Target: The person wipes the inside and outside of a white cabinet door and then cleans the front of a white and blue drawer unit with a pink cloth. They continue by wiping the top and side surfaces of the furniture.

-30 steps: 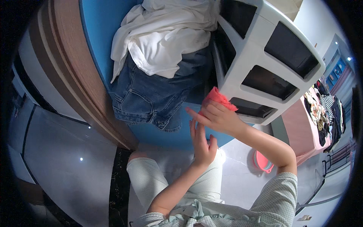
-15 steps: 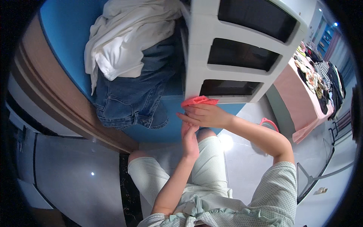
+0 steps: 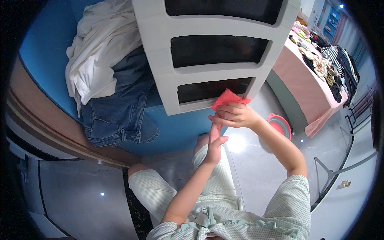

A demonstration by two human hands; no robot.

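My right hand grips a red cloth against the lower right corner of a white plastic frame with dark panels. The fingers bend over the lower part of the cloth, which sticks up above them. Just below, my left hand reaches upward with its fingers stretched and its thumb apart; its fingertips are hidden behind the right hand. Whether the left fingertips touch the cloth, I cannot tell.
White clothing and blue jeans lie in a blue compartment at left. A pink-covered bed with heaped clothes stands at right. A red-rimmed basin sits on the floor near my right forearm. My knees are close under the frame.
My right hand and the red cloth have moved rightward along the frame's bottom edge, from its left end to its right corner. The left hand has followed. The view has shifted right.
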